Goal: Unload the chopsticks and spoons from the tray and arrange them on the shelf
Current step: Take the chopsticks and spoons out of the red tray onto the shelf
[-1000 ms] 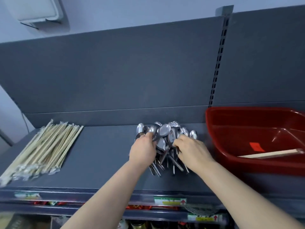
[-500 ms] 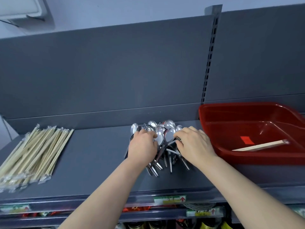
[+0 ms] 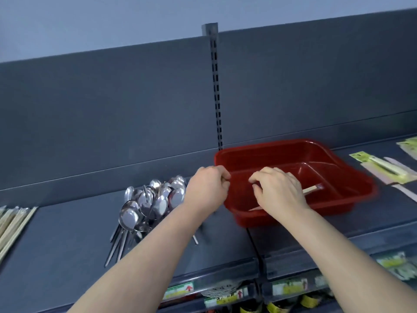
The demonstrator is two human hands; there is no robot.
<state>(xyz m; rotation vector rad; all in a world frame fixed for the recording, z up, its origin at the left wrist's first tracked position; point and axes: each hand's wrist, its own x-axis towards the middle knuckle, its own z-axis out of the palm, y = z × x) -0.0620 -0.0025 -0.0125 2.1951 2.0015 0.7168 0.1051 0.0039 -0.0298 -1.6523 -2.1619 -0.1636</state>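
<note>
Though left hand (image 3: 207, 188) clutches tray rim (image 3: 282, 144), right hand's (image 3: 279, 190) curled fingers (image 3: 261, 176) hide whether they hold the chopsticks (image 3: 312, 189).

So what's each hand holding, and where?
Left hand grips the red tray at its left rim. Right hand curls over the chopsticks inside; grip cannot be told.

Red tray (image 3: 352, 185) on grey shelf (image 3: 67, 245) holds one chopstick (image 3: 312, 189); spoons (image 3: 153, 204) heaped left.

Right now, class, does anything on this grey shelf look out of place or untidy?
A pack of pale wooden chopsticks lies alone in the red plastic tray, which sits askew; the shiny steel spoons lie heaped, not arranged.
</note>
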